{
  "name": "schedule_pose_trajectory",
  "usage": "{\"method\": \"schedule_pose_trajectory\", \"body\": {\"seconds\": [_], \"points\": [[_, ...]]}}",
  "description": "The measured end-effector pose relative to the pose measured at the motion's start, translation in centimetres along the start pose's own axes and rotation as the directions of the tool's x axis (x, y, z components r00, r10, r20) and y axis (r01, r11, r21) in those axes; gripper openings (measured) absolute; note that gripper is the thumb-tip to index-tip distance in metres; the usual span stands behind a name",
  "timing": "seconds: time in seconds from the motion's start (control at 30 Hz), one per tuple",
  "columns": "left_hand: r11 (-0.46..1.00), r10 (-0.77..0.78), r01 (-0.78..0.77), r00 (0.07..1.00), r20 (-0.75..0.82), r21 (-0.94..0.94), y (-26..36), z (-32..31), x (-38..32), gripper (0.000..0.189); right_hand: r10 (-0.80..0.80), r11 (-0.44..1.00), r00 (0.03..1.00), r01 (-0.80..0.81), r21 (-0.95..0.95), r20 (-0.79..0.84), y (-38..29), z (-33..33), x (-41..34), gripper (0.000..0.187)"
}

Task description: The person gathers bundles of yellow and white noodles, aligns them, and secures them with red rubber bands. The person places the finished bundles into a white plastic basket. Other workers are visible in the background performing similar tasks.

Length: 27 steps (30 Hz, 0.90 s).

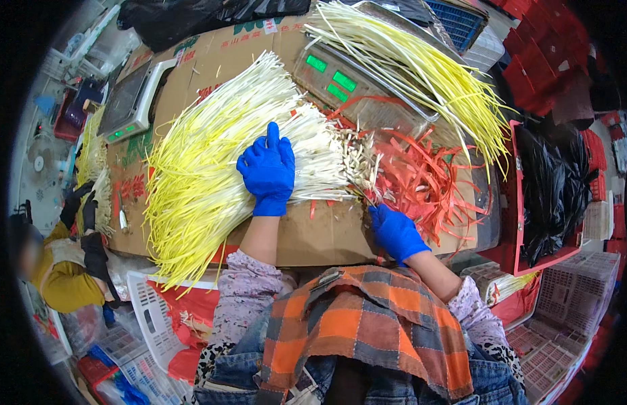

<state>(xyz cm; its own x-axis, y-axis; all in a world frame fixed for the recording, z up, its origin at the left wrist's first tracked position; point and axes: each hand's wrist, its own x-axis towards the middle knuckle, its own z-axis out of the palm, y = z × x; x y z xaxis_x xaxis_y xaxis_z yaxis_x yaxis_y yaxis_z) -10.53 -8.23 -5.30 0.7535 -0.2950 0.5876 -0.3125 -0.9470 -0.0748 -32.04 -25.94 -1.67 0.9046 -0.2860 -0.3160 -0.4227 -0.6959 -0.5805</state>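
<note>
My left hand (269,169), in a blue glove, rests with fingers partly spread on a broad pile of yellow-and-white vegetable shoots (207,147). My right hand (396,230), also gloved in blue, is closed on a knife, its thin blade (363,194) pointing at the white stem ends; the handle is hidden in the fist. Short cut stem ends (361,157) lie just beyond the blade. Right of them is a tangle of red plastic strips (420,177). More long shoots (409,66) lie across a digital scale (326,76) with lit green displays.
Cardboard (354,233) covers the table. A second scale (134,101) stands at the left, near a co-worker (73,263) in dark gloves. A red crate with a black plastic bag (551,187) is at the right. A white basket (146,314) sits below the table's left edge.
</note>
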Motion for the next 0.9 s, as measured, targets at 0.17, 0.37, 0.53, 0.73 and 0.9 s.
{"method": "schedule_pose_trajectory", "body": {"seconds": [0.17,0.37,0.53,0.73,0.9], "points": [[1.0,0.008,-0.009,0.999,0.047,0.007,-0.3,-0.2,0.3,0.045,0.074,0.997,0.991,-0.075,-0.01,-0.113,2.9,1.0,-0.7,0.03],[0.933,0.121,-0.126,0.992,-0.035,-0.338,-2.0,-4.5,1.0,0.059,0.228,0.795,0.973,-0.202,0.572,0.026,-0.8,-1.9,-1.6,0.044],[0.91,0.267,-0.171,0.939,0.217,-0.378,-6.3,-5.9,-0.5,0.105,0.092,0.866,0.996,-0.091,0.492,0.021,-1.0,-2.7,-1.4,0.044],[0.933,0.29,-0.144,0.84,0.458,-0.329,-5.5,-4.3,1.2,0.11,-0.46,0.851,0.872,0.487,-0.197,0.169,-3.6,-2.2,0.3,0.034],[0.928,0.307,-0.205,0.893,0.328,-0.31,-4.7,-5.8,-1.0,0.081,-0.383,0.897,0.875,0.429,0.107,-0.297,-8.3,-6.3,6.4,0.048]]}}
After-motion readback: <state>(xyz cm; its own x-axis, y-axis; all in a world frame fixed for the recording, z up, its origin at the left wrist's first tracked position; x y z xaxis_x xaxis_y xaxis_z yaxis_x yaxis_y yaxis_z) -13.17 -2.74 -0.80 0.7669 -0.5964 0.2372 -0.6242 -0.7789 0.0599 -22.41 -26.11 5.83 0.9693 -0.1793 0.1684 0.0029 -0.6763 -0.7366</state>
